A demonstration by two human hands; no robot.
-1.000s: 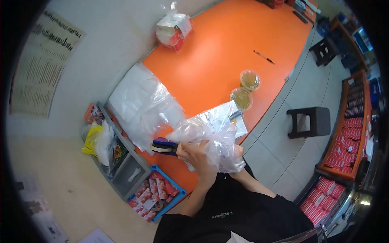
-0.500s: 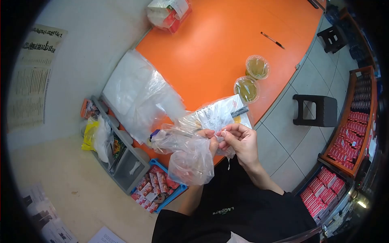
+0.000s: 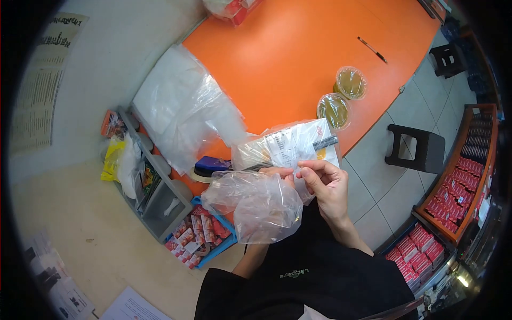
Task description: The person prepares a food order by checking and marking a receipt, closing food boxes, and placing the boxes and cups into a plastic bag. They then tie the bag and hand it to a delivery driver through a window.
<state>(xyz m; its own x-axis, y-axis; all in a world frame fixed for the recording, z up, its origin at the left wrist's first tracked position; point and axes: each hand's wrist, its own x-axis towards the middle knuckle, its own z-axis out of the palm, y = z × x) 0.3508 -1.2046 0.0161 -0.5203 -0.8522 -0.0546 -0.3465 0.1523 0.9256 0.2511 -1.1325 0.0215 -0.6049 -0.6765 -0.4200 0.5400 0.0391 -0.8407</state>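
Note:
Between my two hands is a thin clear plastic bag [image 3: 268, 216], puffed out and crumpled, with its lower part hanging toward my lap. My left hand [image 3: 281, 172] is partly hidden behind the bag, its visible fingers closed on the film. Thumb and forefinger of my right hand [image 3: 329, 188] are pinched together on the bag's edge, close to the left fingertips. Just beyond them, at the table's near edge, lies a plastic-wrapped package [image 3: 314, 133] with a printed receipt [image 3: 282, 146] on it. A purple and black tape dispenser [image 3: 213, 164] sits left of the package.
Two lidded cups of greenish contents [image 3: 352, 84] [image 3: 334, 111] stand on the orange table [image 3: 277, 58], with a pen [image 3: 372, 49] beyond. Flat plastic bags [image 3: 181, 96] lie at left. A grey organizer [image 3: 160, 208] and blue basket [image 3: 218, 248] are nearby; a dark stool [image 3: 421, 149] stands right.
The bag has swung right and spread wider between my hands, uncovering more of the tape dispenser. Both hands stay pinched close together. The whole view has shifted slightly.

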